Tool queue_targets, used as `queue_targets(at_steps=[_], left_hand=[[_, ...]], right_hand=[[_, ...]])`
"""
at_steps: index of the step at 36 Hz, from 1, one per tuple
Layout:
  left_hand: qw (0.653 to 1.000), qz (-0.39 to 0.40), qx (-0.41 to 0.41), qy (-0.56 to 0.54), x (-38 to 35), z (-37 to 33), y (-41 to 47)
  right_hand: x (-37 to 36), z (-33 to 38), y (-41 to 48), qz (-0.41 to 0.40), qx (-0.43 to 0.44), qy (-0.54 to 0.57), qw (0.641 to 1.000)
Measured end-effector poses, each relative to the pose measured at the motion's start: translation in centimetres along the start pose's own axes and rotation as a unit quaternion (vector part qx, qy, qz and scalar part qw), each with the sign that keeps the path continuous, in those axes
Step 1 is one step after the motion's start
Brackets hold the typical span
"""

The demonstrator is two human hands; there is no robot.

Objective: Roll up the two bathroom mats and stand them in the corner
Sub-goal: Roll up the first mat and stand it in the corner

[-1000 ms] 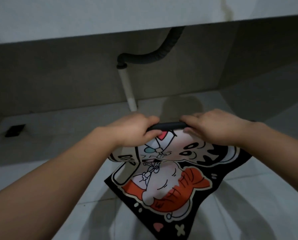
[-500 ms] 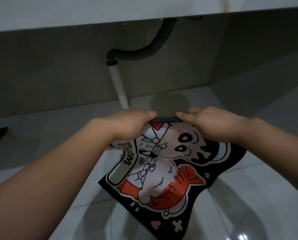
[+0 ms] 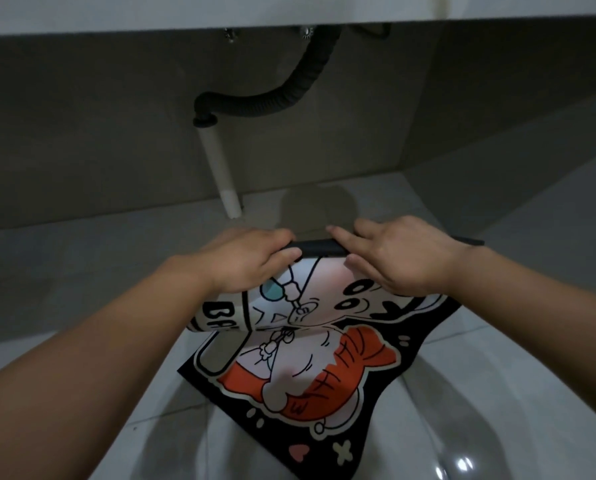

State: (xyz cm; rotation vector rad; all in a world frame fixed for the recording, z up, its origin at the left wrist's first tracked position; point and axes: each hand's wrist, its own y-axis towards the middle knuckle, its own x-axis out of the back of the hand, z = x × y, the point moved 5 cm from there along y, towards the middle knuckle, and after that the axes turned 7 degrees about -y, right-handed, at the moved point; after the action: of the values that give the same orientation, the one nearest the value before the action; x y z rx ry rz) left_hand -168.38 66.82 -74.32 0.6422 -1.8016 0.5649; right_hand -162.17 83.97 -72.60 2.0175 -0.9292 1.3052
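A black bathroom mat (image 3: pixel 310 368) with a cartoon print in white and orange lies on the pale tiled floor in the middle of the view. Its far edge is curled over into a thick fold that shows the printed side. My left hand (image 3: pixel 251 261) grips the left part of that fold. My right hand (image 3: pixel 397 254) presses on the right part, fingers spread over the black edge. The near half of the mat lies flat. A second mat is not in view.
A white drain pipe (image 3: pixel 222 178) joined to a black corrugated hose (image 3: pixel 289 95) comes down to the floor just beyond my hands. A grey wall (image 3: pixel 81 133) runs behind it under a white counter edge (image 3: pixel 289 8). A wall corner (image 3: pixel 407 168) lies at the back right.
The fold at the mat's far edge has grown thicker and rolled toward me, showing more print. My right hand's fingers have spread. The camera has tilted up, showing more hose.
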Motion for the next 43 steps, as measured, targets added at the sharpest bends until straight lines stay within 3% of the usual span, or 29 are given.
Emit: queue_targets(at_steps=[14,21,25,30,33,43], left_hand=[[0.999,0.012,0.027,0.027,0.8,0.1,1.0],[0.999,-0.003,0.048,0.019,1.0,-0.5,1.3],[0.999,-0.019,0.047,0.019,0.2,-0.1,1.4],[0.999,-0.024,0.028,0.000,0.1,0.2,1.3],[1.000,-0.025,0.004,0.001,0.5,-0.2,1.1],[0.999,-0.033,0.020,0.015,1.2,-0.1,1.3]], right_hand=[[-0.1,-1.4,0.6,0.073,-0.144,0.096,0.982],[-0.3,-1.1,0.5,0.109,-0.162,0.164,0.967],[-0.9,-1.1,0.6,0.117,-0.143,0.095,0.978],[-0.5,-0.6,0.7,0.064,-0.068,-0.019,0.995],[-0.3,-0.3,0.6,0.031,-0.062,0.002,0.998],[-0.4,-1.1,1.0,0.047,-0.130,0.056,0.989]])
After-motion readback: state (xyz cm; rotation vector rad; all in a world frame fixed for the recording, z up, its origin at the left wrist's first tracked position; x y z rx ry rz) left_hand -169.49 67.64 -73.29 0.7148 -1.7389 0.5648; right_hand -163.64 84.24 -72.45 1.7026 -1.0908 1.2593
